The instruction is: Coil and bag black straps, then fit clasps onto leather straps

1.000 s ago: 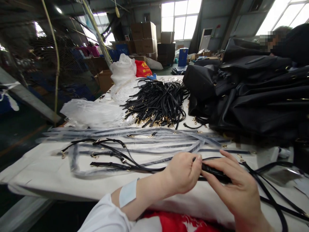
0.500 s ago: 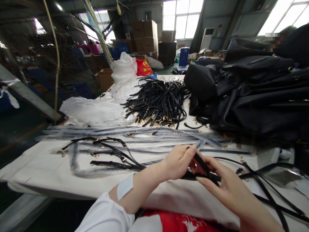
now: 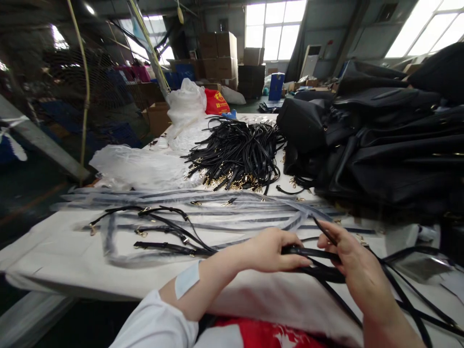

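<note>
Near the front edge of the table, my left hand (image 3: 277,250) is closed around a black strap (image 3: 313,252), thumb towards me. Just to its right, my right hand (image 3: 357,258) grips the same strap, and a narrow strap end sticks up between its thumb and fingers. A second length of strap runs below, between the two hands. More black straps (image 3: 168,247) with gold clasps lie to the left of my hands. Others (image 3: 402,285) trail off to the right. Some fingertips are hidden behind the straps.
A heap of black straps with gold clips (image 3: 241,150) lies mid-table. Clear plastic sleeves (image 3: 217,212) with straps inside stretch across the table. Black bags (image 3: 391,145) are piled on the right. Crumpled plastic wrap (image 3: 137,166) and a red bag (image 3: 216,101) sit further back.
My right hand has moved up and right, away from my left hand. The strap loop that stood between them is now drawn out nearly level, with an end raised at my right hand.
</note>
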The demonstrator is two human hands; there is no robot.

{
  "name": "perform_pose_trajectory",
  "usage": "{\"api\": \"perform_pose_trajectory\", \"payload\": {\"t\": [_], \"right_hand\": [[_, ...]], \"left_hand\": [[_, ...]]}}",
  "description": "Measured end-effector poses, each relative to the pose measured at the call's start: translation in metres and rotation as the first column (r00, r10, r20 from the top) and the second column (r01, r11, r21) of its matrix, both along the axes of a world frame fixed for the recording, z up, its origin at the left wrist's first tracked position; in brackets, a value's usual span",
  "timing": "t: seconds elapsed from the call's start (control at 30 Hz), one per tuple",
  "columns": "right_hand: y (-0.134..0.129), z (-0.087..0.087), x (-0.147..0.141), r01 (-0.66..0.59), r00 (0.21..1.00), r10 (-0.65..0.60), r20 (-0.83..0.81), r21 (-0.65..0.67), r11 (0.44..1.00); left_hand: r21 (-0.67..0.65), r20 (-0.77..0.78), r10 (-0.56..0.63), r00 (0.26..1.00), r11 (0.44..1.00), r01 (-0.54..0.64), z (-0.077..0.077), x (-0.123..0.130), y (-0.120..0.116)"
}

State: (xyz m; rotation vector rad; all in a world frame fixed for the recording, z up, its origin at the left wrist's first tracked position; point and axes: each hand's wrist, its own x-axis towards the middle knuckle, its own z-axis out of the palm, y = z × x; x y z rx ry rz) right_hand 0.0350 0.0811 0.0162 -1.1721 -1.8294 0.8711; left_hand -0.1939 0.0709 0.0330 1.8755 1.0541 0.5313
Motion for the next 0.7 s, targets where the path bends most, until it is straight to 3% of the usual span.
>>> {"api": "perform_pose_trajectory", "payload": {"t": [0.1,0.17,0.33,0.47,0.7], "right_hand": [[0.004,0.003,0.005,-0.034,0.981,0.035,0.189,-0.008,0.999],[0.005,0.006,0.004,-0.083,0.962,0.081,0.262,-0.004,0.997],[0.003,0.009,-0.005,-0.21,0.942,0.205,0.266,-0.011,0.978],[0.003,0.007,-0.005,-0.262,0.919,0.271,0.286,-0.069,0.963],[0.007,0.006,0.004,-0.188,0.931,0.209,0.299,-0.098,0.977]], "left_hand": [[0.091,0.019,0.094,0.995,0.991,-0.096,0.009,-0.013,0.004],[0.128,0.01,0.092,0.996,0.987,-0.093,0.014,-0.017,0.004],[0.125,0.059,-0.025,0.998,0.992,0.018,0.011,-0.004,-0.001],[0.118,0.041,0.038,0.998,0.992,-0.042,0.008,-0.001,0.0],[0.259,-0.027,0.159,0.987,0.955,-0.147,0.018,-0.023,0.006]]}}
